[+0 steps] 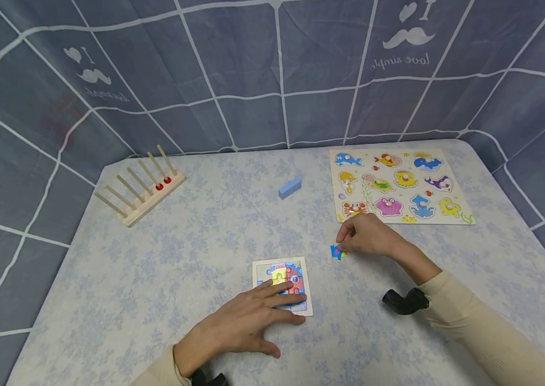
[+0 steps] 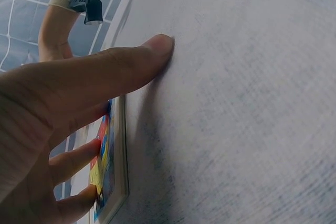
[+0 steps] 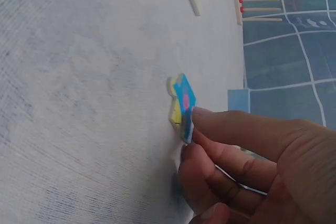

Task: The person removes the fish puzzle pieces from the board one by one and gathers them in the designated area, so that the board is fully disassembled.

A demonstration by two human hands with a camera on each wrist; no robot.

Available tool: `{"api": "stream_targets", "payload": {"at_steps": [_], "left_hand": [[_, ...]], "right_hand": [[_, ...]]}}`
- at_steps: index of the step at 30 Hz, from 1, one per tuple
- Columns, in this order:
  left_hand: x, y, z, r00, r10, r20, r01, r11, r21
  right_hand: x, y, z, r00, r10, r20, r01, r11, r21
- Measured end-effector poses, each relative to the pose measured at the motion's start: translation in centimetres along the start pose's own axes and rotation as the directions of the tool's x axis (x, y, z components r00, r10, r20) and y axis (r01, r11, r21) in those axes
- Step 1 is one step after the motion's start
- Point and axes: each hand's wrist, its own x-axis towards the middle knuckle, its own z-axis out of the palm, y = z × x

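A small jigsaw puzzle in a pale wooden frame [image 1: 282, 287] lies near the front of the table, with colourful pieces set in it. My left hand [image 1: 253, 316] rests on it with fingers spread and fairly straight, covering its lower left part. In the left wrist view the fingertips touch the puzzle's face, and the thumb [image 2: 126, 69] lies beside it over the table. To the right, my right hand [image 1: 371, 236] pinches a blue and yellow puzzle piece [image 1: 335, 252] between thumb and fingers. The right wrist view shows the puzzle piece [image 3: 184, 103] tilted up.
A wooden peg stand [image 1: 151, 201] with two red beads is at the back left. A blue block [image 1: 290, 187] lies at the middle back. A sea-animal peg board [image 1: 402, 187] sits at the back right, just beyond my right hand. Tile-patterned cloth [image 1: 253, 69] hangs around the table.
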Motion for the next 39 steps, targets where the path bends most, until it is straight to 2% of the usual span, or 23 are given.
{"api": "stream_targets", "payload": {"at_steps": [7,12,17,22,28,33,36,39], "left_hand": [[-0.1,0.0,0.1,1.000,0.005,-0.005,-0.005,1.000,-0.007],[-0.1,-0.1,0.1,1.000,0.005,-0.009,-0.005,1.000,-0.006],[-0.1,-0.1,0.1,1.000,0.006,-0.007,-0.006,1.000,-0.003],[0.0,-0.1,0.2,1.000,0.008,-0.009,-0.007,1.000,0.009],[-0.1,-0.1,0.3,1.000,0.012,-0.019,-0.012,0.999,0.033],[-0.1,-0.1,0.3,1.000,0.007,-0.012,-0.007,1.000,0.028],[-0.1,-0.1,0.2,1.000,0.007,-0.010,-0.006,1.000,0.024],[-0.1,-0.1,0.2,1.000,0.007,-0.012,-0.007,1.000,0.027]], "right_hand": [[0.3,-0.4,-0.4,0.996,-0.040,-0.081,0.039,0.999,-0.006],[1.2,-1.1,0.5,0.986,-0.165,-0.037,0.166,0.985,0.048],[2.0,-2.7,2.5,0.944,-0.322,0.070,0.311,0.942,0.126],[2.8,-4.6,4.3,0.893,-0.418,0.168,0.391,0.904,0.173],[3.6,-6.3,5.9,0.849,-0.470,0.242,0.429,0.880,0.202],[4.2,-7.0,6.5,0.819,-0.494,0.292,0.461,0.869,0.178],[4.4,-7.2,6.6,0.808,-0.495,0.319,0.471,0.868,0.155],[4.5,-7.3,6.7,0.806,-0.490,0.332,0.474,0.870,0.133]]}}
